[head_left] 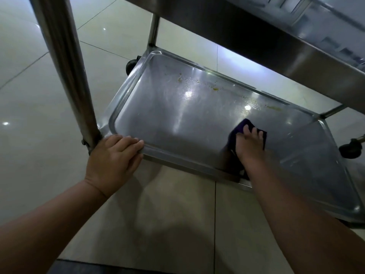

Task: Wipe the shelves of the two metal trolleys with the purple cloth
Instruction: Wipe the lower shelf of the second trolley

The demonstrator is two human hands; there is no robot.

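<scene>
Right hand: fingers splayed flat on dark purple cloth — sweep out to yellow crumbs!
Left hand: curled over rimmed steel shelf edge, steadying.

No text, label, brand or number can be read anywhere here.

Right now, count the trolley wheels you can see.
2. One wheel shows beyond the far-left corner of the bottom shelf, the other wheel off its right edge. More may be hidden under the shelf.
</scene>
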